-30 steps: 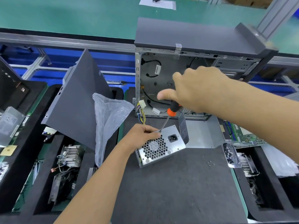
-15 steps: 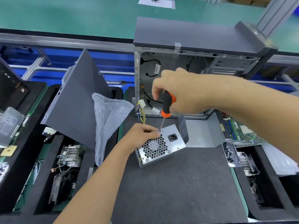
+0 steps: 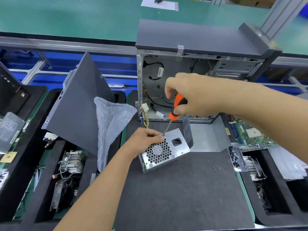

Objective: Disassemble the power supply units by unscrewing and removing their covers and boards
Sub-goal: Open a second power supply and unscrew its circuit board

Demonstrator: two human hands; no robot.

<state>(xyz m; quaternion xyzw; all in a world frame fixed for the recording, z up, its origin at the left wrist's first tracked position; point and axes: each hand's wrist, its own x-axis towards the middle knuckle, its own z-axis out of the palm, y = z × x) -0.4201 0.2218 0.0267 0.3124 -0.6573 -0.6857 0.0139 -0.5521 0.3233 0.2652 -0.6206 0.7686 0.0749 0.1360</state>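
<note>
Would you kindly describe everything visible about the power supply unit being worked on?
The power supply unit is a silver sheet-metal box lying tilted on the dark mat. Its upturned face shows a honeycomb fan grille and a black power socket. The left hand grips its upper-left corner, and the tip of the screwdriver held by the right hand sits on a screw there.

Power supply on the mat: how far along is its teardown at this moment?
Done: the power supply unit is out of the open computer case. In hand: the left hand steadies it while the right hand sets the screwdriver on a top-edge screw. Left: cover still on, board unseen.
</note>
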